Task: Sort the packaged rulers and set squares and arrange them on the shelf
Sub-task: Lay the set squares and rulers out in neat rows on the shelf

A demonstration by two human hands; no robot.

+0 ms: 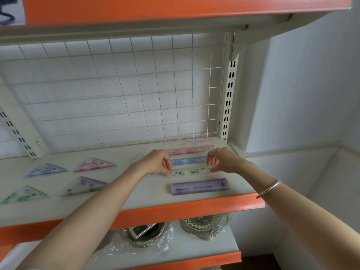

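Two hands on one item: left hand (155, 162) and right hand (222, 159), fingers curled, each pinch an end of the green packaged ruler (190, 171), lying on the shelf (150, 191) between blue ruler (189, 160) and purple ruler (199, 186).

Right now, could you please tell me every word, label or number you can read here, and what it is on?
Nothing can be read for certain.
Green ruler: print too blurred.
Purple ruler: mark at its left end, too blurred.
Orange shelf edge: faint line of print, too small.
Top-left sheet: dark strokes, cut off.
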